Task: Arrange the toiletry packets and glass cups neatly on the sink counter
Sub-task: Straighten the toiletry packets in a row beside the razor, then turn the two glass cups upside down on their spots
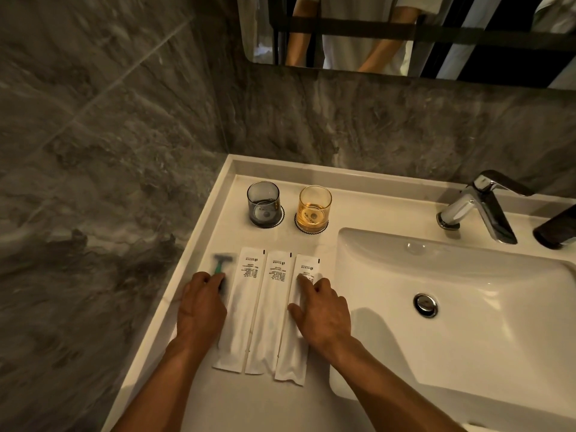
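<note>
Three packets [268, 310] side by side on counter [280, 400], cups [290, 205] behind | left hand [201, 310] pinches razor [222, 265]; right hand [321, 310] flat, fingers spread on right packet [294, 347] | we'd lay razor parallel, tops level.

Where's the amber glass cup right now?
In the head view, the amber glass cup stands on a dark coaster at the back of the sink counter, right of the grey glass cup, behind the packets and left of the basin.
</note>
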